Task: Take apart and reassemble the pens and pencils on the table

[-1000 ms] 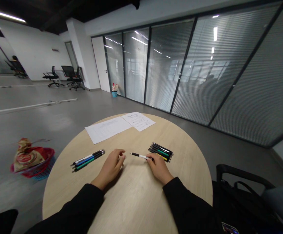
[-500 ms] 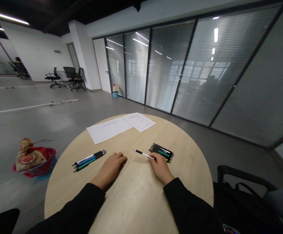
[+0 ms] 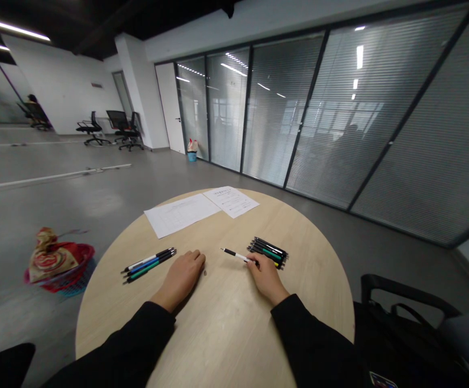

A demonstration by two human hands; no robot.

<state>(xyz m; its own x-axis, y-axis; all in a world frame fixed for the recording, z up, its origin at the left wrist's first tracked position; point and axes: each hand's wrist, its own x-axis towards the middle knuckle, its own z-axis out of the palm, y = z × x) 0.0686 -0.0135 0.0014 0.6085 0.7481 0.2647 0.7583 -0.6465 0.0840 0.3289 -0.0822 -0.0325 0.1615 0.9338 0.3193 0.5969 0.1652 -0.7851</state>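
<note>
My right hand (image 3: 265,277) pinches a white pen with a black grip (image 3: 236,255). The pen's tip points left, a little above the tabletop or touching it; I cannot tell which. Just beyond that hand lies a bunch of several mostly black pens (image 3: 267,249), with green and yellow parts showing. My left hand (image 3: 181,277) rests palm down on the round wooden table (image 3: 226,334), its fingers loosely bent and nothing seen in them. To its left, white, blue and green pens (image 3: 149,264) lie side by side at a slant. A small dark spot (image 3: 205,273) shows beside the left fingers.
Two printed paper sheets (image 3: 183,213) lie at the table's far edge. On the floor to the left stands a basket (image 3: 84,269) with a paper bag (image 3: 52,261) in it. A black chair (image 3: 404,293) is at the right. Glass partitions (image 3: 282,113) run behind.
My left hand has shifted slightly left, uncovering more of the small dark spot. The right hand keeps its hold on the white pen, nearly still.
</note>
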